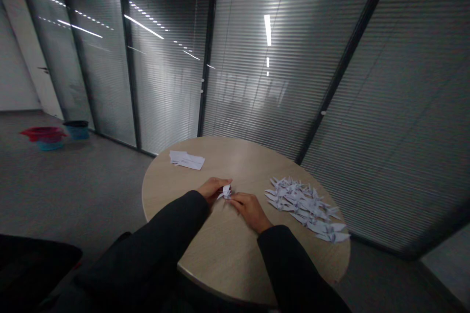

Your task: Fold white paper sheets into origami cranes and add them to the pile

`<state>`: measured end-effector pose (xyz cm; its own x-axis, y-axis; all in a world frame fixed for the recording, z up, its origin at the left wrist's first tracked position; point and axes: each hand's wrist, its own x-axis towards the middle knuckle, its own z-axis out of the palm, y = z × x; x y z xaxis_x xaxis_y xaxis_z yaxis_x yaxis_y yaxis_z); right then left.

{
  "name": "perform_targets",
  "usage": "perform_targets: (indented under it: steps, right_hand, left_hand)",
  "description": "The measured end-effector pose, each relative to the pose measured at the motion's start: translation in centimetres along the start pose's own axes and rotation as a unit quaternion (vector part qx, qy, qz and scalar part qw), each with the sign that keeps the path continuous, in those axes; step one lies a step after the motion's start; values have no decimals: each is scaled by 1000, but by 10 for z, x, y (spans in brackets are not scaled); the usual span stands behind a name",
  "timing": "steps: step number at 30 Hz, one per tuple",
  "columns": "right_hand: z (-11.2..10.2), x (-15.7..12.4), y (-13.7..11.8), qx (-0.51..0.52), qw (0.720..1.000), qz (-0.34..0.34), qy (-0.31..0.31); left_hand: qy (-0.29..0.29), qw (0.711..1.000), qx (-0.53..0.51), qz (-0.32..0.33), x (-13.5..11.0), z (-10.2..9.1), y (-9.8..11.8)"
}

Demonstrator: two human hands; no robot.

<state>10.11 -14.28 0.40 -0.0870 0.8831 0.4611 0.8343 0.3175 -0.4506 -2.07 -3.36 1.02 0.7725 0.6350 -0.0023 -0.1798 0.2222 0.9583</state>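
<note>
The small folded paper [226, 191] sits near the middle of the round tabletop [235, 249], held just above or on its surface between both hands. It is white, partly folded, with a pointed flap sticking up. It is too small to make out the creases.

The left hand [213, 188] closes its fingers on the paper's left side. The right hand [249, 208] pinches the right side from below, fingers curled in. Both hands appear to grip the piece, not merely rest by it.

By the look of it, the step in hand is a fold midway through shaping a small paper figure. A piece this small calls for one hand to hold it steady while the fingertips of the other press the crease sharp, without crushing the raised flap.

To the right, apart from the hands, lies a spread heap of finished paper figures [304, 205], winged and pale, overlapping one another. At the far left edge of the tabletop lies a small stack of flat sheets [187, 160]. Beyond are glass walls with blinds [257, 83] and, on the floor at the left, coloured tubs [46, 137].
</note>
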Motion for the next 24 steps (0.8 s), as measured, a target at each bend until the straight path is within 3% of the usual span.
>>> perform_targets:
  steps: [5, 24]
  right_hand:
    - [1, 0, 4, -29, 1000, 3, 12]
    - [-6, 0, -2, 47, 993, 95, 57]
  left_hand:
    - [-30, 999, -15, -28, 1, -2, -3]
    - [-21, 999, 7, 46, 0, -2, 1]
